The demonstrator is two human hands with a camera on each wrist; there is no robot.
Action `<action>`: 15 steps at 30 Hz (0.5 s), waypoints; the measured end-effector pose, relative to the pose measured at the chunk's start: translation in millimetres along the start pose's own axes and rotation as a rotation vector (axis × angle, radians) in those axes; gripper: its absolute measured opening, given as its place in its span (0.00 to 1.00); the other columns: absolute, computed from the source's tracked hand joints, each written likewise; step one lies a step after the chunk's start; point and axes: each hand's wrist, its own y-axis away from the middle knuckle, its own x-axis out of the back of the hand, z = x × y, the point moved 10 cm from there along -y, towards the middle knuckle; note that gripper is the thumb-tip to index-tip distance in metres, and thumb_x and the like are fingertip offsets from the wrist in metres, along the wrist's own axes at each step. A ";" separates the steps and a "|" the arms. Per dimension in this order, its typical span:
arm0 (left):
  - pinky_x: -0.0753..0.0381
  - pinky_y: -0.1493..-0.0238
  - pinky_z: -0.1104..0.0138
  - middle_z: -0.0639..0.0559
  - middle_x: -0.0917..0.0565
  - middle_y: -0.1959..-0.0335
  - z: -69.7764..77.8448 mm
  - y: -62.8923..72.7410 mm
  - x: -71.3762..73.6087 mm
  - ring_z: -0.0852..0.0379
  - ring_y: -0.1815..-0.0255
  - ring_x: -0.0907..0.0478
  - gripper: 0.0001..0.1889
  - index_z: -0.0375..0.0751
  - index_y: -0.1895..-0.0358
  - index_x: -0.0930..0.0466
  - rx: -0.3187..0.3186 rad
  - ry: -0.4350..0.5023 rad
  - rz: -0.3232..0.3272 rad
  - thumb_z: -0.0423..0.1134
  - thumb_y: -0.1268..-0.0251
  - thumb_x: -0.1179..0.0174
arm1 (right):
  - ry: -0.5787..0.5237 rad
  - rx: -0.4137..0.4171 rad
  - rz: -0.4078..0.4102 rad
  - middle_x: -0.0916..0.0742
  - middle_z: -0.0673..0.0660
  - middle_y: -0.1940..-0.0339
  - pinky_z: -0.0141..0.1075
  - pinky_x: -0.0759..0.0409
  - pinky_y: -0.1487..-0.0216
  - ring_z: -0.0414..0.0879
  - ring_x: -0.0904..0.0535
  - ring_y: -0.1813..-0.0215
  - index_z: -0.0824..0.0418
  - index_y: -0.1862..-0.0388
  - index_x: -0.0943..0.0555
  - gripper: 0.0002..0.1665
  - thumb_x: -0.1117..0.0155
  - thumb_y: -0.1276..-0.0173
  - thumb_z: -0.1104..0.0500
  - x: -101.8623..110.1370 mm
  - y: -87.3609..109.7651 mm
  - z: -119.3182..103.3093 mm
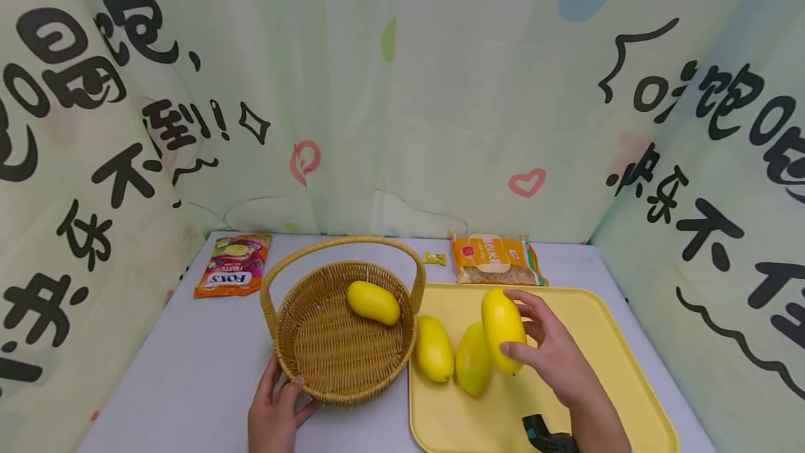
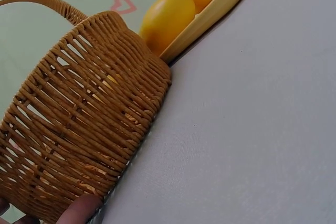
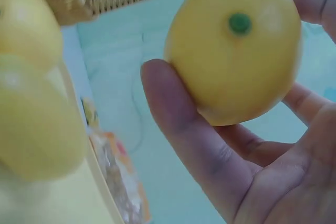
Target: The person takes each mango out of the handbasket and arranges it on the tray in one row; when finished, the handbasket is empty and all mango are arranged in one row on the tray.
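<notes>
Curtained walls (image 1: 440, 138) frame a yellow fruit (image 1: 501, 327) held above the yellow tray (image 1: 606, 320), pinched in the right hand's (image 1: 556, 354) grip. On the worktop (image 1: 182, 355), the left hand (image 1: 277, 407) grasps a wicker basket's (image 1: 342, 351) near side. Carrying appears the step in hand; height and steadiness seem called for next.

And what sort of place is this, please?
Probably a curtained booth around a table: printed cloth hangs on three sides, and a snack bag and a yellow tray lie there.
</notes>
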 end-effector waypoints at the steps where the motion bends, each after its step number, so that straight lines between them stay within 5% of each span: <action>1: 0.09 0.47 0.47 0.37 0.53 0.12 0.5 0.0 0.0 0.30 0.21 0.35 0.40 0.54 0.11 0.58 -0.004 0.000 0.000 0.39 0.19 0.49 | 0.018 -0.023 0.018 0.28 0.68 0.26 0.39 0.11 0.55 0.45 0.18 0.44 0.51 0.19 0.36 0.46 0.28 0.32 0.64 5.0 0.6 4.4; 9: 0.09 0.47 0.46 0.38 0.53 0.12 1.4 0.3 0.7 0.30 0.20 0.35 0.40 0.54 0.11 0.58 0.001 0.012 0.001 0.38 0.19 0.48 | 0.199 -0.222 0.102 0.31 0.69 0.23 0.38 0.12 0.60 0.58 0.22 0.41 0.50 0.15 0.41 0.50 0.25 0.31 0.54 33.7 7.7 36.4; 15: 0.09 0.46 0.46 0.39 0.53 0.11 -0.1 -0.3 0.3 0.32 0.20 0.35 0.41 0.55 0.11 0.58 0.012 0.021 0.000 0.38 0.19 0.47 | 0.346 -0.294 0.099 0.30 0.73 0.26 0.38 0.13 0.61 0.59 0.20 0.46 0.54 0.16 0.40 0.53 0.22 0.34 0.49 43.1 7.0 49.6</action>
